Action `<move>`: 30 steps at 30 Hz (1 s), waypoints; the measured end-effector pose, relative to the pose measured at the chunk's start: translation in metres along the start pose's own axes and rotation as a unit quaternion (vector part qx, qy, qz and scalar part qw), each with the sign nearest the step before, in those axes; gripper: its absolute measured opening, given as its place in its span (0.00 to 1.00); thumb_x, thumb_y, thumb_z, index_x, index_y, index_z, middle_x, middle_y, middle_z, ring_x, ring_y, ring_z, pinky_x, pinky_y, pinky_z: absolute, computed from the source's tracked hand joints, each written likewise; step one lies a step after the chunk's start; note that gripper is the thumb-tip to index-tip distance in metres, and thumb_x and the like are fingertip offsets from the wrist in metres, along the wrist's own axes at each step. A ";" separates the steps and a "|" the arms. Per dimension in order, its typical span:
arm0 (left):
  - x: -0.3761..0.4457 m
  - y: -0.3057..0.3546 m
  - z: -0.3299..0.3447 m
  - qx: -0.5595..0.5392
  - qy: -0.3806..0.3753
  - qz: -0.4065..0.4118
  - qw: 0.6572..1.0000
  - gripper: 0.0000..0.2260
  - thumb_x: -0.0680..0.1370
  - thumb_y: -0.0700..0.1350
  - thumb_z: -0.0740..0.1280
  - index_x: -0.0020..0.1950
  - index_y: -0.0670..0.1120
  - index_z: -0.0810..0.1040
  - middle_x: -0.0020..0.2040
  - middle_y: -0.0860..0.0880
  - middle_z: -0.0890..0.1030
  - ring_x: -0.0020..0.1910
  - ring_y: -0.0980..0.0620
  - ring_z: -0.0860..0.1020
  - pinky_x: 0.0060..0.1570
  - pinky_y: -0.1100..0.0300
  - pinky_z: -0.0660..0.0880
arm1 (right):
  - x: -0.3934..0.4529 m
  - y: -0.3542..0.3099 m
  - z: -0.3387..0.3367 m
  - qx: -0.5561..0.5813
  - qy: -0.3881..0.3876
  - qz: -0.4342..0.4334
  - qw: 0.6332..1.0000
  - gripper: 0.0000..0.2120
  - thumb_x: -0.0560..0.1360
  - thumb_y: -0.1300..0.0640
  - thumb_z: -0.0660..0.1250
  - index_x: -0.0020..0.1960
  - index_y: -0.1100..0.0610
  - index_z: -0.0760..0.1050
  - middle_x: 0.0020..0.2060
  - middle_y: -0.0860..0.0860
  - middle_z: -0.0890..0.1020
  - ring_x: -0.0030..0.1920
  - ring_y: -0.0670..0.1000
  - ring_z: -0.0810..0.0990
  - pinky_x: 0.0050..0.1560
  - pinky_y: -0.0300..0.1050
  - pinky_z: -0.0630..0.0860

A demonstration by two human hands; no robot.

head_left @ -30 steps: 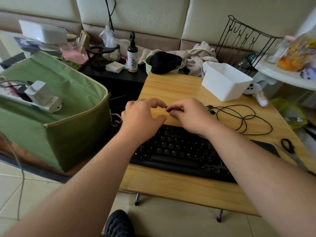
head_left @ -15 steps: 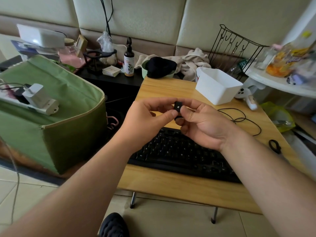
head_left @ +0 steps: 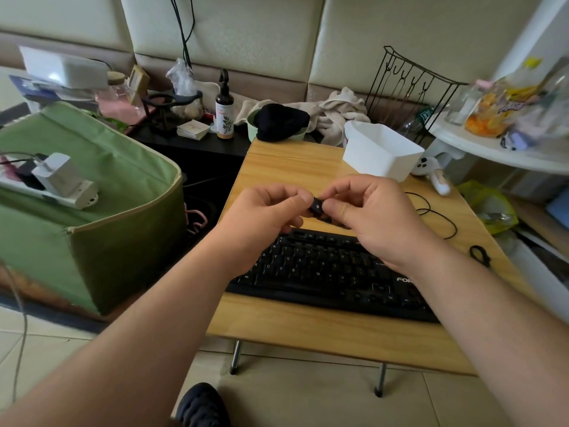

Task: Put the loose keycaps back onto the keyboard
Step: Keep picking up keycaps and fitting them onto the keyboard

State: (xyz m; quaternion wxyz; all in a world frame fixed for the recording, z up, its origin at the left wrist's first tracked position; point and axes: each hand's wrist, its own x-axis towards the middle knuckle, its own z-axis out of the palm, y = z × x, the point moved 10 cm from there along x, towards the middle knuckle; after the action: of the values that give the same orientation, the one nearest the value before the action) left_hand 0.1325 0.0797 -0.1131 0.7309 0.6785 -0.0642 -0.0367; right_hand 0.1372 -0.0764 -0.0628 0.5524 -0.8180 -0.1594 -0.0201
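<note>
A black keyboard (head_left: 326, 269) lies on a small wooden table (head_left: 295, 328). Above its far edge I hold one small black keycap (head_left: 316, 207) with a white mark on top. My left hand (head_left: 264, 217) pinches the keycap's left side with thumb and fingertips. My right hand (head_left: 366, 217) pinches its right side, fingers curled. Both hands hover over the keyboard's top rows, hiding part of them. Any other loose keycaps are out of sight.
A white plastic bin (head_left: 381, 151) stands at the table's far right, with a black cable (head_left: 437, 214) looped beside it. A green fabric box (head_left: 92, 211) sits left of the table. A spray bottle (head_left: 224, 112), cloths and a wire rack (head_left: 409, 87) crowd the back.
Both hands rose from the table just behind the keyboard with a keycap and now hold it between them above the top rows. The camera view tilted slightly.
</note>
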 end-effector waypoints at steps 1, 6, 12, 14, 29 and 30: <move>0.000 -0.003 0.006 -0.005 -0.018 -0.014 1.000 0.05 0.82 0.44 0.70 0.50 0.46 0.85 0.44 0.49 0.86 0.41 0.55 0.79 0.48 0.57 0.75 | -0.003 -0.003 -0.004 -0.023 0.003 -0.010 1.000 0.10 0.77 0.65 0.73 0.47 0.50 0.85 0.40 0.51 0.87 0.42 0.50 0.84 0.48 0.42 0.81; -0.007 -0.010 0.029 -0.005 -0.069 -0.037 0.997 0.06 0.81 0.44 0.70 0.54 0.43 0.85 0.45 0.47 0.86 0.41 0.55 0.80 0.46 0.59 0.76 | -0.018 -0.007 -0.023 -0.153 0.014 -0.019 0.988 0.09 0.78 0.58 0.74 0.45 0.43 0.85 0.42 0.38 0.86 0.46 0.40 0.84 0.51 0.39 0.78; -0.015 -0.017 0.052 0.046 -0.066 -0.029 0.996 0.05 0.81 0.45 0.71 0.52 0.45 0.85 0.43 0.48 0.87 0.41 0.55 0.81 0.44 0.60 0.77 | -0.045 -0.022 -0.034 -0.341 -0.017 -0.063 0.938 0.08 0.74 0.50 0.77 0.53 0.43 0.86 0.40 0.37 0.85 0.42 0.39 0.81 0.43 0.34 0.76; -0.018 -0.019 0.059 0.052 -0.058 -0.024 0.997 0.04 0.81 0.45 0.72 0.51 0.45 0.85 0.42 0.47 0.86 0.40 0.55 0.80 0.43 0.61 0.77 | -0.051 -0.028 -0.032 -0.401 -0.032 -0.099 0.910 0.09 0.74 0.48 0.76 0.53 0.46 0.86 0.42 0.45 0.86 0.43 0.45 0.82 0.47 0.48 0.80; -0.033 -0.030 0.103 0.201 -0.078 -0.020 0.976 0.04 0.81 0.50 0.71 0.49 0.53 0.86 0.38 0.54 0.85 0.31 0.63 0.76 0.33 0.67 0.72 | -0.084 0.005 -0.051 -0.516 -0.084 -0.078 0.849 0.13 0.76 0.42 0.68 0.58 0.42 0.83 0.44 0.41 0.81 0.48 0.51 0.78 0.42 0.51 0.79; -0.032 -0.026 0.101 0.267 -0.076 0.006 0.961 0.04 0.81 0.51 0.71 0.49 0.55 0.86 0.38 0.56 0.84 0.31 0.63 0.77 0.31 0.69 0.72 | -0.084 0.011 -0.052 -0.514 -0.082 -0.066 0.852 0.14 0.76 0.41 0.68 0.59 0.41 0.82 0.46 0.41 0.82 0.50 0.50 0.78 0.45 0.51 0.79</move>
State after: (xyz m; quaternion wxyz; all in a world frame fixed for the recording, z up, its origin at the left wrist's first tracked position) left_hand 0.0872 -0.0174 -0.1333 0.5164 0.8437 -0.1309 -0.0656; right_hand 0.0684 -0.1479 -0.0703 0.0359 -0.9714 -0.2246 -0.0687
